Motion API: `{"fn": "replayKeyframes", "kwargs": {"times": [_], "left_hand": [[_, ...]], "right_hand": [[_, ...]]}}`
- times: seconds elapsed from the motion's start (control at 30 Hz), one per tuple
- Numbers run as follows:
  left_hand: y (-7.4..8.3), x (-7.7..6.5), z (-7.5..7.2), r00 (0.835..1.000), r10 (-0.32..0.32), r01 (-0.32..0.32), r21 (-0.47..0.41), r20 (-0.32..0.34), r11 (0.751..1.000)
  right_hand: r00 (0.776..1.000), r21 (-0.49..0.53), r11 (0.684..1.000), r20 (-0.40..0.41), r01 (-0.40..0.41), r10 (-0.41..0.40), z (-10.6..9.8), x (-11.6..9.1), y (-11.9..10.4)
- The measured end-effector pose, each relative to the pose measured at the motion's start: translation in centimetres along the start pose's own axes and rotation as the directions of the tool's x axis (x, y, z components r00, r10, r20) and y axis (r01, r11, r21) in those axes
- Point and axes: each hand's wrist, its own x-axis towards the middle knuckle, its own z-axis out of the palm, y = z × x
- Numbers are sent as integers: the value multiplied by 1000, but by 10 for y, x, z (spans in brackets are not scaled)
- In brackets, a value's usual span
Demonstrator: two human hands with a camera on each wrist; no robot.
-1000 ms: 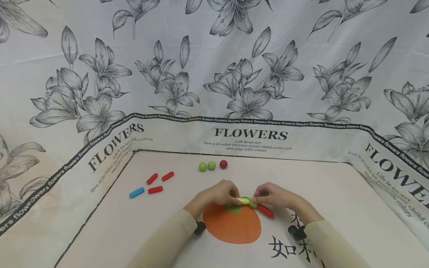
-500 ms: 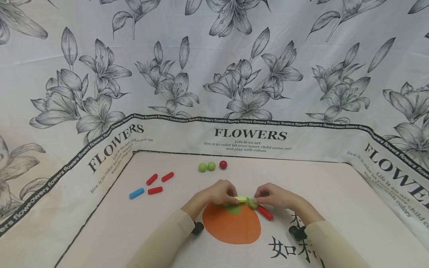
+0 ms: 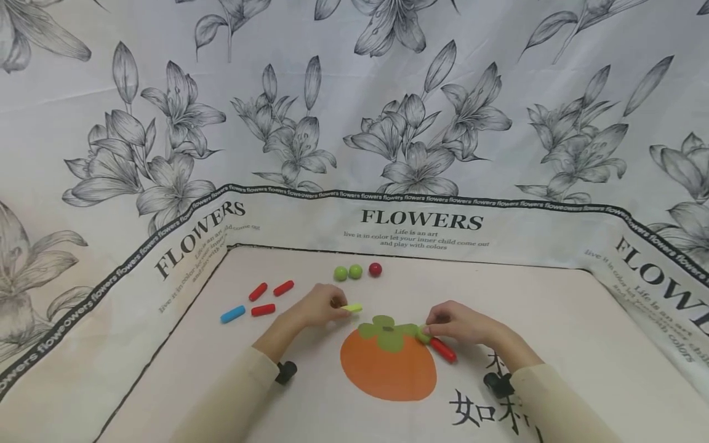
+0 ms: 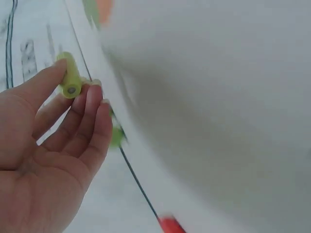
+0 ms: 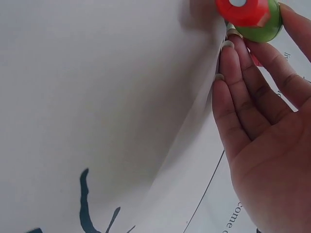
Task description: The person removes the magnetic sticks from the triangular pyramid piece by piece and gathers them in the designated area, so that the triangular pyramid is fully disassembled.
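Note:
My left hand [image 3: 321, 306] pinches a yellow-green toy rod [image 3: 353, 307] between thumb and fingers. In the left wrist view, this rod [image 4: 71, 76] shows a grey dot on its end, and the left hand [image 4: 63, 126] has its other fingers extended. My right hand [image 3: 462, 322] pinches a green ball [image 3: 423, 334] at the right of the printed persimmon. A red rod [image 3: 443, 350] meets that ball and points toward the lower right. The right wrist view has the green ball [image 5: 265, 26] partly behind the red rod [image 5: 243, 10], near the fingertips of the right hand [image 5: 272, 107].
Loose red rods [image 3: 263, 310] and a blue rod [image 3: 232, 314] lie to the left. Two green balls [image 3: 348, 272] and a dark red ball [image 3: 375, 269] stand near the back edge. The tablecloth [image 3: 554, 320] bears an orange persimmon print [image 3: 388, 369]. Flowered cloth [image 3: 410, 154] rises behind.
My left hand has moved left and slightly back with the yellow-green rod, away from the green ball. The right hand keeps the ball and red rod in nearly the same place.

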Motion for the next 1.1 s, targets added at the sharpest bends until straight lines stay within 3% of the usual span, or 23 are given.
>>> {"fn": "replayKeyframes", "kwargs": {"times": [0.17, 0.37, 0.7, 0.93, 1.1], "left_hand": [[-31, -17, -30, 989, -108, 111, 29, -105, 993], [-54, -25, -52, 976, -124, 138, 68, -176, 988], [-69, -24, -50, 955, -222, 246, 109, -198, 963], [-71, -21, -47, 954, -220, 246, 112, -202, 963], [-70, -19, -47, 955, -214, 244, 134, -203, 960]], "right_hand": [[1000, -2, 1000, -4, -8, 8, -2, 0, 1], [999, 9, 999, -12, -32, 32, -2, 0, 1], [999, 4, 1000, -29, -15, 15, 4, 1, -1], [994, -76, 997, -106, -32, 24, 11, -2, -5], [988, -130, 988, -141, -88, 69, 13, -4, -10]]}}
